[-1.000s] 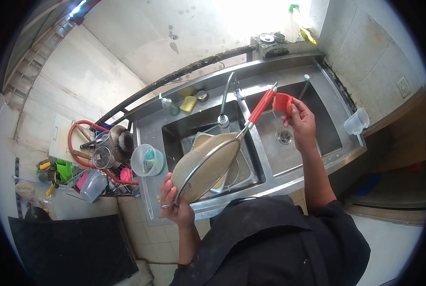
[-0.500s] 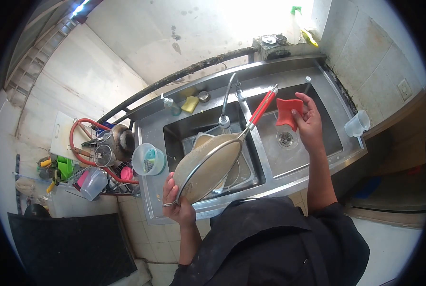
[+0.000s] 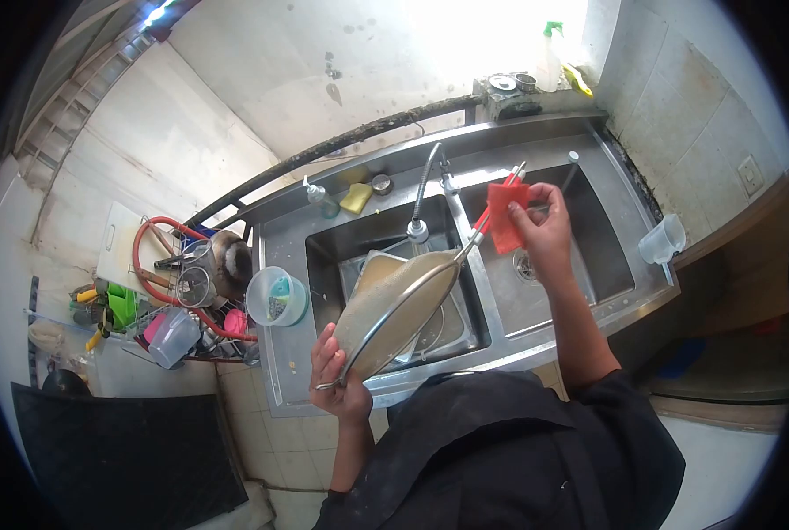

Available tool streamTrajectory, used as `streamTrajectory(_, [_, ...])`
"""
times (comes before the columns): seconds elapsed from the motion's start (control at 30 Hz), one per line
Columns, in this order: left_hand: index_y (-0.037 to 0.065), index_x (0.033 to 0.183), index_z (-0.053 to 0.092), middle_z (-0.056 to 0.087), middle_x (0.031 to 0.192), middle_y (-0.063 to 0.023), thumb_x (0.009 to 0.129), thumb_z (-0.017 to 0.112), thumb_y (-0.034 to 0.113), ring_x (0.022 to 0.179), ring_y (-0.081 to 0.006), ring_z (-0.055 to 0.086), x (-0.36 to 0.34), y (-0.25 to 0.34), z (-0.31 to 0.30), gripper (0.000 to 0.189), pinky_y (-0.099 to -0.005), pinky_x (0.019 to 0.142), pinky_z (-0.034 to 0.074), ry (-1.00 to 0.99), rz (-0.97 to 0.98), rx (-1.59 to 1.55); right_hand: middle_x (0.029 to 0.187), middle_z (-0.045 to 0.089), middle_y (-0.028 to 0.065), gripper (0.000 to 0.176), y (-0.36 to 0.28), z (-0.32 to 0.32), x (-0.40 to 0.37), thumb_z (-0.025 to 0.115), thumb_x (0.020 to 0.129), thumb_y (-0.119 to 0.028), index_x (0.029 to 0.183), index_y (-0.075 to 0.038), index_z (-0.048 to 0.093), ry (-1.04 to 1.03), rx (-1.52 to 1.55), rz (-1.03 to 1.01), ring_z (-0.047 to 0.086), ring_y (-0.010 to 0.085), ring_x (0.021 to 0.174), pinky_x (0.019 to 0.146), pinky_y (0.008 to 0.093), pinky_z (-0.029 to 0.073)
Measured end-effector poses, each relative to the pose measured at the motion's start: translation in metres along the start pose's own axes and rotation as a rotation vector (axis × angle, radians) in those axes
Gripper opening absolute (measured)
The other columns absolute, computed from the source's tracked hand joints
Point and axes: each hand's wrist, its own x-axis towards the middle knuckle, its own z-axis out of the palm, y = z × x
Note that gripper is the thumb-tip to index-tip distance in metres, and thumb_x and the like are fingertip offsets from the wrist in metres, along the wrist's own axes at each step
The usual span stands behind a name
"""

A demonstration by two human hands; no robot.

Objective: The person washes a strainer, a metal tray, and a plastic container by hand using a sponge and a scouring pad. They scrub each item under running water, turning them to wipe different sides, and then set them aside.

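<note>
So from my end of the feed, both hands are busy. The left hand (image 3: 337, 384) is closed around the rim of a big mesh strainer (image 3: 394, 314), right by the little wire loop at the far end from the handle (image 3: 481, 221). My guess is that spot works because the rim is stiff and the mesh isn't, so you get a firm hold without denting anything.

The strainer is tilted over the left basin (image 3: 324, 252), handle pointing across the divider toward the right basin (image 3: 602, 265). Probably held there so any drips land in the sink and not on the steel tabletop (image 3: 275, 367).

The right hand (image 3: 546, 231) has a red pad (image 3: 505, 221) pinched between thumb and fingers, fairly flat, which I'd say leaves plenty of face free. It overlaps the handle from where I'm looking; can't tell if they're actually touching.

The faucet head (image 3: 417, 230) hangs just beside the mesh, handy for water I reckon. The soap bottle (image 3: 321, 201) and yellow sponge (image 3: 356, 198) sit along the back ledge, and a clear tub (image 3: 255, 307) stands left of the basin, presumably for easy reach.
</note>
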Motion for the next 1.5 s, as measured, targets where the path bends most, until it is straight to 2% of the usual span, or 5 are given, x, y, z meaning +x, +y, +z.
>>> streamTrajectory(0.23, [0.010,0.119,0.063,0.061,0.131,-0.0114,0.087,0.056,-0.012,0.122,-0.0428,0.057,0.006,0.008,0.010,0.040,-0.0552,0.102,0.049,-0.043,0.116,-0.031,0.102,0.063,0.0131,0.031,0.029,0.004,-0.008,0.056,0.098,-0.022,0.120,0.001,0.053,-0.395,0.903,0.348,0.060,0.0147,0.082,0.072,0.0285,0.053])
streamTrajectory(0.5, [0.009,0.121,0.062,0.060,0.131,-0.0134,0.086,0.056,-0.014,0.121,-0.0423,0.057,-0.006,0.002,0.009,0.042,-0.0554,0.103,0.049,0.033,-0.013,0.032,0.099,0.056,0.0085,0.023,0.037,-0.025,-0.015,0.045,0.102,-0.020,0.116,-0.003,0.050,-0.233,1.307,0.303,0.054,0.0145,0.081,0.070,0.0282,0.045])
streamTrajectory(0.87, [0.008,0.123,0.060,0.058,0.134,-0.0143,0.087,0.054,-0.014,0.124,-0.0424,0.055,-0.016,-0.003,0.022,0.043,-0.0557,0.105,0.047,0.000,0.006,0.014,0.119,0.060,0.0135,0.038,0.008,0.011,-0.038,0.034,0.106,-0.025,0.132,-0.001,0.049,0.018,0.890,0.241,0.059,0.0194,0.100,0.088,0.0339,0.047])
streamTrajectory(1.13, [0.002,0.125,0.058,0.049,0.141,-0.0204,0.093,0.045,-0.015,0.128,-0.0401,0.052,-0.014,-0.008,0.015,0.038,-0.0519,0.107,0.046,-0.035,0.041,0.068,0.139,0.051,0.0217,0.048,-0.011,-0.012,-0.028,0.042,0.103,-0.021,0.142,0.006,0.039,-0.377,0.778,0.363,0.049,0.0325,0.133,0.114,0.0416,0.038])
streamTrajectory(1.5, [0.005,0.124,0.059,0.052,0.138,-0.0190,0.089,0.048,-0.018,0.126,-0.0390,0.054,-0.007,-0.005,0.016,0.043,-0.0515,0.106,0.047,-0.111,0.092,0.091,0.104,0.065,0.0075,0.024,0.000,-0.011,-0.027,0.066,0.090,-0.011,0.110,0.001,0.061,-0.233,0.528,0.313,0.057,0.0110,0.084,0.073,0.0263,0.044])
